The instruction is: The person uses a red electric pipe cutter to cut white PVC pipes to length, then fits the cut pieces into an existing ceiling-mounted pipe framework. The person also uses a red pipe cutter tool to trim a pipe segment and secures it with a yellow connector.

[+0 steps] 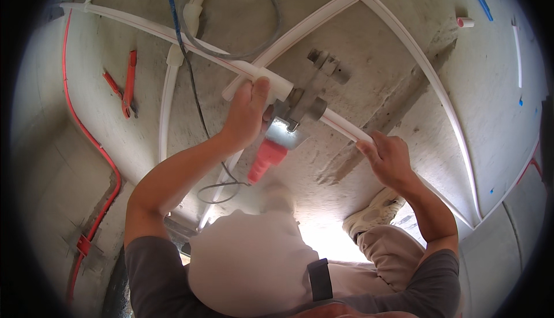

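Observation:
My left hand [247, 112] is closed around a white pipe tee [280, 87]. The tee's open end meets one side of a pipe fusion welder [284, 132], whose red handle [267, 161] points down toward me. On the welder's other side, a white pipe [344, 124] with a red stripe runs into a round grey heating die [317, 109]. My right hand [390, 157] grips that pipe, thumb along it. More dies [329, 66] show on the far part of the welder's plate. How deep the tee sits on its die is hidden.
Red-handled pipe cutters [128, 87] lie on the concrete floor at left. A dark cable [199, 107] loops near my left forearm. White pipes [415, 52] cross the floor. A red conduit [92, 136] runs along the left side, a short pipe piece [465, 22] lies far right.

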Action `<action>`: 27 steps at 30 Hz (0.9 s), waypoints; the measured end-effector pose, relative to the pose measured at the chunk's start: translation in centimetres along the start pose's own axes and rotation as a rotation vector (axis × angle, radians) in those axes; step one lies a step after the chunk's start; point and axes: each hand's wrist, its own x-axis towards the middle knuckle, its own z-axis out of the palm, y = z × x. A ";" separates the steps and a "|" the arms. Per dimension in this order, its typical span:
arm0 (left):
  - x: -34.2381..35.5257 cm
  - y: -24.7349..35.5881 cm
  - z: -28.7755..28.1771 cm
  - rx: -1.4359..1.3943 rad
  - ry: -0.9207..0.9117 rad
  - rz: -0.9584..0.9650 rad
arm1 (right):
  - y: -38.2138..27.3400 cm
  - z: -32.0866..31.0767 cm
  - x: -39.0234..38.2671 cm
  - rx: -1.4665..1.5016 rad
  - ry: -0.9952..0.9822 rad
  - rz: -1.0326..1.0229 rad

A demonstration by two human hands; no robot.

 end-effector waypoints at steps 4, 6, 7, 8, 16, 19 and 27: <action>0.0 -0.2 0.5 -0.041 0.047 0.058 | -0.2 0.0 0.3 -0.007 -0.007 -0.005; 0.1 -0.3 0.4 -0.028 0.002 0.037 | -0.1 0.2 0.5 0.008 -0.020 -0.004; 0.1 -0.4 0.2 -0.018 0.001 0.036 | -0.1 0.2 0.6 0.011 -0.033 0.006; 0.1 -0.5 0.3 -0.025 -0.002 0.060 | -0.1 0.3 0.7 0.030 -0.023 -0.009; 0.5 -1.1 0.6 -0.086 0.019 0.070 | -0.1 0.4 1.2 0.003 -0.036 0.001; 0.5 -1.2 0.6 -0.170 -0.006 0.071 | -0.1 0.5 1.2 -0.012 -0.026 -0.002; 0.6 -1.4 0.7 -0.133 0.016 0.118 | 0.1 0.4 1.8 0.055 -0.053 0.012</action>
